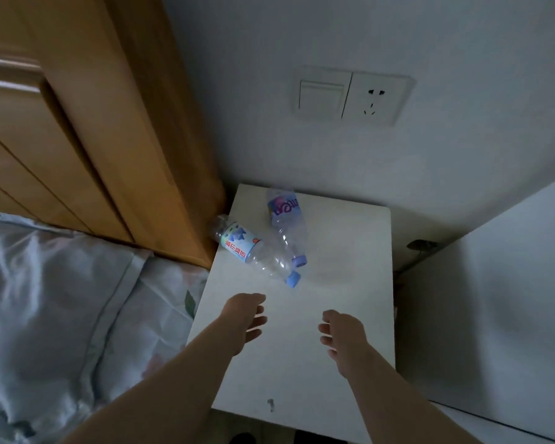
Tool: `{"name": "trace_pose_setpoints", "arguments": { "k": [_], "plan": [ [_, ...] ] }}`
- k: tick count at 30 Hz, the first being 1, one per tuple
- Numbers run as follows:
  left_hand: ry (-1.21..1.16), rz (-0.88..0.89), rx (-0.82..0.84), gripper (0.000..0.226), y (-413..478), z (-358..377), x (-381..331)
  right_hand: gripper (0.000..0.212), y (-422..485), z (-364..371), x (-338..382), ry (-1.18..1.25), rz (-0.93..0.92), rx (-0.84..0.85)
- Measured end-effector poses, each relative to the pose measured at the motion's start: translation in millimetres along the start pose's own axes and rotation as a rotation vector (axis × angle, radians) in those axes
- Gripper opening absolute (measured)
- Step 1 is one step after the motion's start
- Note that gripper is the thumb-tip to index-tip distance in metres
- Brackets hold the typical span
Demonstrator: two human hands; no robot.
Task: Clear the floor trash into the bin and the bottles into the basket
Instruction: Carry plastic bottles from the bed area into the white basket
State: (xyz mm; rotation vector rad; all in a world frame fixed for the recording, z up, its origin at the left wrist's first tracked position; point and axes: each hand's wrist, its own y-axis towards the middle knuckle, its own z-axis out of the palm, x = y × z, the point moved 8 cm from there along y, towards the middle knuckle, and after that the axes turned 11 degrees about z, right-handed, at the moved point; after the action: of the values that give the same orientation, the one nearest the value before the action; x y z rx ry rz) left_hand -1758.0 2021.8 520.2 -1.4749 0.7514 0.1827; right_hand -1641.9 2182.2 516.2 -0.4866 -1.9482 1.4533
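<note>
Two empty clear plastic bottles with blue caps lie on a white bedside table (pixel 340 283). The nearer bottle (pixel 253 251) has a white and blue label with red characters; its base hangs over the table's left edge. The farther bottle (pixel 285 222) has a purple and blue label and lies crossed against the first. My left hand (pixel 245 318) hovers over the table just below the nearer bottle's cap, fingers apart, holding nothing. My right hand (pixel 343 334) is beside it to the right, fingers loosely curled, also empty.
A bed with a pale floral pillow (pixel 61 299) lies to the left under a wooden headboard (pixel 87 139). A wall switch and socket (pixel 350 97) sit above the table. A white cabinet side (pixel 494 299) stands on the right.
</note>
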Motion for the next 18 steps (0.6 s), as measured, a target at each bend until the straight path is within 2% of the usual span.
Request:
{"name": "trace_pose_setpoints", "arguments": {
  "k": [1,3,5,7,9,11,12,15,18],
  "plan": [
    [-0.06,-0.024,0.005,0.03,7,12,-3,0.03,13,4,15,-0.046,-0.034,-0.007],
    [-0.148,-0.074,0.043,0.043,24,41,-5,0.027,36,18,42,-0.072,-0.074,0.02],
    [-0.111,-0.103,0.087,0.04,40,64,-4,0.024,52,31,67,-0.055,-0.126,0.043],
    [-0.116,-0.138,0.045,0.032,54,75,-1,0.022,63,46,85,-0.054,-0.158,0.082],
    [-0.136,-0.163,-0.01,0.043,69,80,-1,0.05,80,64,95,-0.07,-0.156,0.132],
    [-0.16,-0.201,-0.078,0.056,82,82,-3,0.071,98,73,103,-0.139,-0.163,0.066],
    [-0.193,-0.202,-0.119,0.057,89,81,-4,0.073,106,75,106,-0.178,-0.157,0.013],
    [-0.267,-0.244,-0.129,0.061,103,89,-5,0.06,120,78,114,-0.239,-0.13,-0.058],
    [-0.304,-0.217,-0.242,0.041,114,89,-1,0.047,123,81,118,-0.333,-0.128,-0.075]
  ]
}}
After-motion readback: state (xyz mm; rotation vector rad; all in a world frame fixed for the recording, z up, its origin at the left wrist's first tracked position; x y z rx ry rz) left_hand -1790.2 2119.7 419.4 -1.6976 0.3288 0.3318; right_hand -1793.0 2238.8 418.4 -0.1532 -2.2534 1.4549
